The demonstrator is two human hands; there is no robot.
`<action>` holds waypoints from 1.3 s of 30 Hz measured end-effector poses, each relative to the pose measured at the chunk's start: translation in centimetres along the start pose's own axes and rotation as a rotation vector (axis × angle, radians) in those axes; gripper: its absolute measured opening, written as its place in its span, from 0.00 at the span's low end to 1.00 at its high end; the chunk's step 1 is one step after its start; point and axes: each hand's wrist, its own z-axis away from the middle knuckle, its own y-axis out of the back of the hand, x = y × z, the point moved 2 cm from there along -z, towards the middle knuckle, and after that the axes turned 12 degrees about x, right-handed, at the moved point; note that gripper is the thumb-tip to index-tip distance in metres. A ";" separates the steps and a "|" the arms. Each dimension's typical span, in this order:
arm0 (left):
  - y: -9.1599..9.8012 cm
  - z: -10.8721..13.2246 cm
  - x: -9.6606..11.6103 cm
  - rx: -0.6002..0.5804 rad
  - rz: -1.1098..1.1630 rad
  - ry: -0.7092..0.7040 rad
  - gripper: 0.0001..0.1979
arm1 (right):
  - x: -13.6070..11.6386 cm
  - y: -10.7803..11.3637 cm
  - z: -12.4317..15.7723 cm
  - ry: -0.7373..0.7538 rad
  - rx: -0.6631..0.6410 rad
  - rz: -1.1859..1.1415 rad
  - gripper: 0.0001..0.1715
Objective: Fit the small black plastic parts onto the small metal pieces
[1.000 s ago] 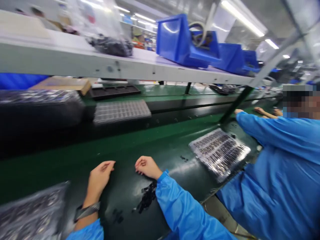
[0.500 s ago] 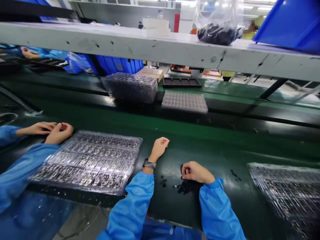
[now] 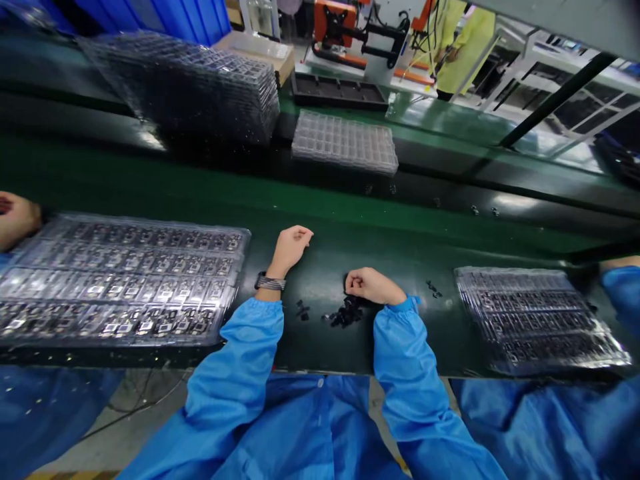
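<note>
My left hand (image 3: 291, 245) rests on the dark green belt (image 3: 350, 220) with its fingers curled in, and what they hold, if anything, is hidden. My right hand (image 3: 371, 287) is closed in a loose fist beside a small heap of black parts (image 3: 345, 312), touching it. A few loose black parts (image 3: 302, 310) lie between my wrists. A clear tray filled with small parts (image 3: 125, 280) lies just left of my left arm. Another filled clear tray (image 3: 537, 319) lies to the right of my right arm.
A tall stack of clear trays (image 3: 190, 87) and a single clear tray (image 3: 345, 141) sit across the belt, with a black tray (image 3: 340, 92) behind. Another person's hand (image 3: 15, 217) is at the far left, and a blue sleeve (image 3: 623, 287) at the far right.
The view has tilted down and shifted, so the overhead shelf has left the picture. My right hand has stayed closed by the black parts; my left hand has kept its curled pose.
</note>
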 end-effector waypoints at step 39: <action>-0.1 -0.1 0.0 -0.011 0.070 0.002 0.08 | -2.5 -0.2 0.5 -0.056 -0.029 0.295 0.05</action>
